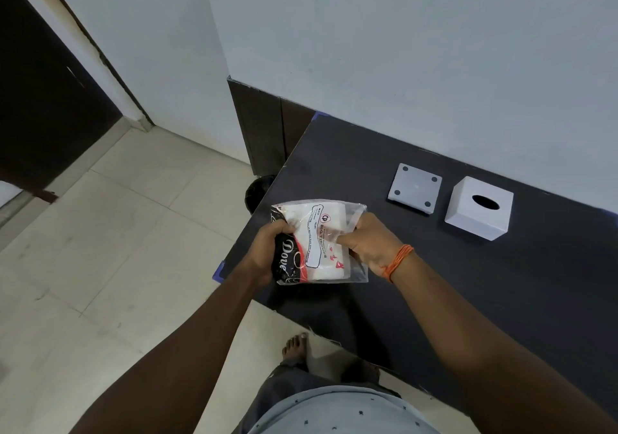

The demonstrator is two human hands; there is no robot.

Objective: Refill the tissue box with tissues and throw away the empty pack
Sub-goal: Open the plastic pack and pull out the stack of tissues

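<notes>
The tissue pack (319, 243), a clear plastic wrapper with white tissues inside and a black and red printed end, sits in the middle of the frame, held in the air over the near left corner of the dark bench (468, 283). The left hand (267, 253) is closed around the pack's black printed end, fingers wrapped over it; the right hand (368, 243) is closed on the clear plastic at the opposite side, pinching the wrapper, with an orange thread band (398, 261) at its wrist. To the right of centre, on the bench and well apart from the pack, stands the white tissue box (478, 208) with its oval slot facing up, and just left of it lies the box's base plate (414, 188), showing four dark round pads at its corners; the two are close but not touching. Both lie near the pale wall (401, 49) that runs along the bench's far edge. The bench surface between the hands and the box is bare. Left of the bench, on the floor against its edge, the dark rim of a bin (259, 189) shows, partly hidden by the bench. The tiled floor (117, 233) spreads open across the left of the frame, up to a dark door (40, 99) at upper left. A bare foot (296, 345) stands just beside the bench's near edge at the bottom.
</notes>
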